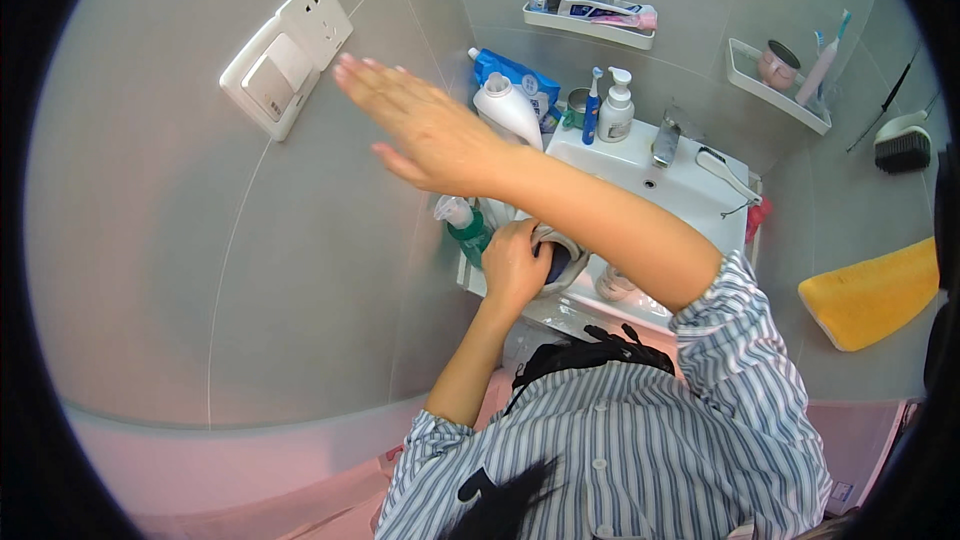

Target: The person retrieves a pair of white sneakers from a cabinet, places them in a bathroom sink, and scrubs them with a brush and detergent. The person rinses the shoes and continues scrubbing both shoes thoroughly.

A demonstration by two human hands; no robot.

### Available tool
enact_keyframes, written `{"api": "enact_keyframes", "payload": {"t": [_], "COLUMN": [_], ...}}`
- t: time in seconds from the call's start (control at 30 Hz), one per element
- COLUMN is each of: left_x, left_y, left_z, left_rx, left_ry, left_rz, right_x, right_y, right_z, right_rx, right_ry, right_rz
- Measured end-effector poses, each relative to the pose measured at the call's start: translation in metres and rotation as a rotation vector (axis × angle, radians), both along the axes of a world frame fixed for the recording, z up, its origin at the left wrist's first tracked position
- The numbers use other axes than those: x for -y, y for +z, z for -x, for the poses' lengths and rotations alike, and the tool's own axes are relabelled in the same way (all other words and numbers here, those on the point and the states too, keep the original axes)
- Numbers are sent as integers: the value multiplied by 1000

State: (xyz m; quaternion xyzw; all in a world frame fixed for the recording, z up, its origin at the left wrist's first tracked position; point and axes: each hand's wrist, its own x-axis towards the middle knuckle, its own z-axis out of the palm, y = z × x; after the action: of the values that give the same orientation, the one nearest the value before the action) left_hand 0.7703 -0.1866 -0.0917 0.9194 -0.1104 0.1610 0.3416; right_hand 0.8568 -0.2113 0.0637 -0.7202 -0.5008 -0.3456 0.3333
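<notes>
My left hand [515, 261] grips the collar of a light-coloured shoe [574, 270] with a dark inside, at the left front of the white washbasin [686, 199]. The shoe is partly hidden by my right forearm. My right hand [431, 131] is raised at the left with nothing in it, its fingers stretched out near the wall switch and socket panel [289, 60]. Beneath the right forearm, another pale object [613, 285], partly covered, lies at the basin's front. A white-handled brush [726, 174] rests on the basin's right rim.
A green pump bottle [471, 236], a white open bottle [510, 106] and a blue pouch [525, 82] stand left of the basin. Behind it are a white pump bottle [616, 109], a blue toothbrush [591, 109] and the faucet [666, 141]. A yellow towel [870, 296] hangs right.
</notes>
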Motion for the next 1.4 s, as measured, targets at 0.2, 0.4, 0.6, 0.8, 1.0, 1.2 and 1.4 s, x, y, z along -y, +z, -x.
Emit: {"api": "enact_keyframes", "payload": {"t": [0.2, 0.4, 0.6, 0.8, 1.0, 1.2, 1.4], "left_x": [-25, -32, -24, 11, 53, 67, 73], "left_y": [-6, -22, -13, -24, -24, -28, -14], "left_z": [2, -12, -24, -41, -40, -44, -41], "left_rx": [-27, 31, -110, 37, 83, 48, 63], "left_ry": [41, 34, 0, -91, -231, -398, -403], "left_rz": [-16, -14, -75, -46, -71, -7, 24], "right_x": [-48, -23, 73, 153, 168, 202, 210], "right_y": [-8, -19, -98, -169, -183, -177, -172], "right_z": [-8, 1, 53, 98, 109, 115, 118], "right_rx": [-82, -40, -486, -680, -477, -508, -407], "right_ry": [19, -4, -210, -690, -1061, -1075, -1035], "right_rz": [-36, -32, 16, 51, 10, -92, -134]}}
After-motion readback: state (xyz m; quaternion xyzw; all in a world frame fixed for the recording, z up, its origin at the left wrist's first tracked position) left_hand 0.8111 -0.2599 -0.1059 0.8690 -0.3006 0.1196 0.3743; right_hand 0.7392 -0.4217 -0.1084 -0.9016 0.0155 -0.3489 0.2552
